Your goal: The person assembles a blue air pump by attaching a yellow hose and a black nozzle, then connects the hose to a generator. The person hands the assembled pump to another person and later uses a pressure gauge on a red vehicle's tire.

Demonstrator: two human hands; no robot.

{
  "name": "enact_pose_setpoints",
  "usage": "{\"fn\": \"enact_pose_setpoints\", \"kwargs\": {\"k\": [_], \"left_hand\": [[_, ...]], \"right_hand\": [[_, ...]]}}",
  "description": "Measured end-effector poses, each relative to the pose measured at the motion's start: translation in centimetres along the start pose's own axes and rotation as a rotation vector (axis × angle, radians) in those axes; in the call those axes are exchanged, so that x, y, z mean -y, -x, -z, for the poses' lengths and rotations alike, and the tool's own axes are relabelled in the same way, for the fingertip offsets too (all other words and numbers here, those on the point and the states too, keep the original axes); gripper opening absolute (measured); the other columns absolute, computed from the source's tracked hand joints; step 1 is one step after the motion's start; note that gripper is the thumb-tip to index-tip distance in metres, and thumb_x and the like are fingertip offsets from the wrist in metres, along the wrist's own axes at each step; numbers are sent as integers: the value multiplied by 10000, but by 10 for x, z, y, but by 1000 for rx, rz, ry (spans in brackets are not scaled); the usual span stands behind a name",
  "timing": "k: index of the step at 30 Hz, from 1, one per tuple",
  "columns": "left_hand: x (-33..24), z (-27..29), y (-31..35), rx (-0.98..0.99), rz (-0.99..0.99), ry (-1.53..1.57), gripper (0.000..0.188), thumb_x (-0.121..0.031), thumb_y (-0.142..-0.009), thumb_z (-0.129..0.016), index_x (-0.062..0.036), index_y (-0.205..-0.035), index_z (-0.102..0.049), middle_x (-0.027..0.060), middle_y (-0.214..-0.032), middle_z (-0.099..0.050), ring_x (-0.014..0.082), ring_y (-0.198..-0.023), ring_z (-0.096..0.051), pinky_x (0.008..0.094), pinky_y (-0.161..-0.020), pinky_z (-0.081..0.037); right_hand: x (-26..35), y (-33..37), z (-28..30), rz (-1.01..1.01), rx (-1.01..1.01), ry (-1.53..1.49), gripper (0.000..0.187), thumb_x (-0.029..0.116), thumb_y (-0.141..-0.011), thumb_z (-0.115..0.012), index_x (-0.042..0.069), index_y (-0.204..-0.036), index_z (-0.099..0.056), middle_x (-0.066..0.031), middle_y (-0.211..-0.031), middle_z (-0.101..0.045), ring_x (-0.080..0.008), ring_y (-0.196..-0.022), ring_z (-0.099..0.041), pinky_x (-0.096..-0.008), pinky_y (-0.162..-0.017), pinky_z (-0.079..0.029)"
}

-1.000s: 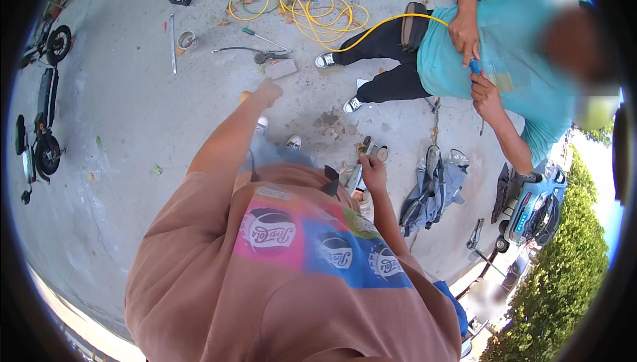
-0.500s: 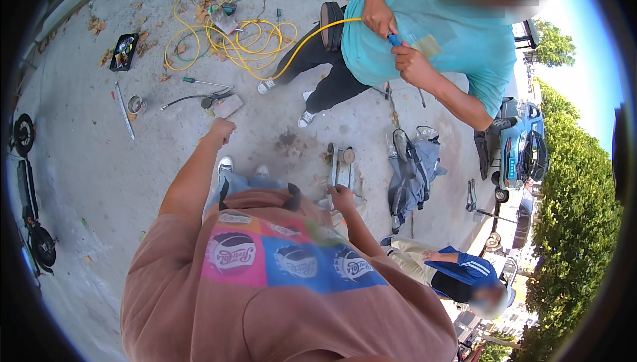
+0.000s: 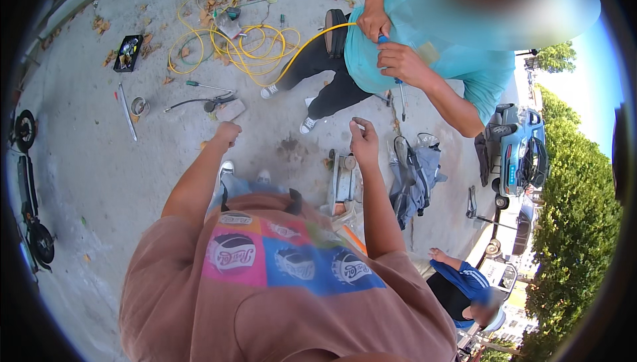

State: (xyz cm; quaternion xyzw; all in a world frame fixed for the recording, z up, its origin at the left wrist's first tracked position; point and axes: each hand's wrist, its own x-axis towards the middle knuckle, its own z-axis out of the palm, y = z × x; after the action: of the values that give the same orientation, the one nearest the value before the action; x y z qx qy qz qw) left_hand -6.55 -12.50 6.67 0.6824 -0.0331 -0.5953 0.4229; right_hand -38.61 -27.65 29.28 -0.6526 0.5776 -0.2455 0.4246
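Observation:
My left hand point(image 3: 229, 134) is closed in a fist over the concrete; whether anything is inside it cannot be seen. Nearest to it lie a pale block point(image 3: 231, 110) and a dark tool with a black hose point(image 3: 210, 105). On the right, my right hand point(image 3: 363, 139) is raised with loosely bent fingers apart, holding nothing visible. Just below it stands a low metal floor jack point(image 3: 344, 177). Opposite me a person in a teal shirt point(image 3: 371, 57) grips a blue-handled tool with a thin metal shaft point(image 3: 403, 102); a yellow hose point(image 3: 305, 51) runs to their hands.
Behind the left side sit a black parts tray point(image 3: 128, 53), a small can point(image 3: 139, 106) and a long metal bar point(image 3: 127, 112). A grey-blue bag point(image 3: 418, 176) lies right of the jack. Another person point(image 3: 464, 289) is at lower right; a blue car point(image 3: 517, 149) stands beyond.
My right hand has moved from beside the jack, forward and up to the right. My left hand stays nearly still. The teal-shirted person's hands have shifted left and lower.

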Motion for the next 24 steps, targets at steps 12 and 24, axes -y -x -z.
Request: {"fn": "enact_pose_setpoints", "kwargs": {"k": [12,24], "left_hand": [[19,26,6,-111,111,100,151,-106,-852,-604,-53,-719,-557,-2,-526,-341,117,-419,-271,302,-400,-241],[23,5,9,-51,127,25,74,-117,-871,-600,-63,-892,-647,8,-552,-387,125,-445,-326,297,-430,-314]], "right_hand": [[-274,135,43,-545,305,503,316,311,-839,-678,0,-892,-694,-92,-676,-619,-191,-520,-588,-349,-486,-488],[-240,116,18,-386,205,484,401,347,-841,-636,15,-1057,-693,-181,-908,-702,-313,-867,-673,-370,-797,-516]]}}
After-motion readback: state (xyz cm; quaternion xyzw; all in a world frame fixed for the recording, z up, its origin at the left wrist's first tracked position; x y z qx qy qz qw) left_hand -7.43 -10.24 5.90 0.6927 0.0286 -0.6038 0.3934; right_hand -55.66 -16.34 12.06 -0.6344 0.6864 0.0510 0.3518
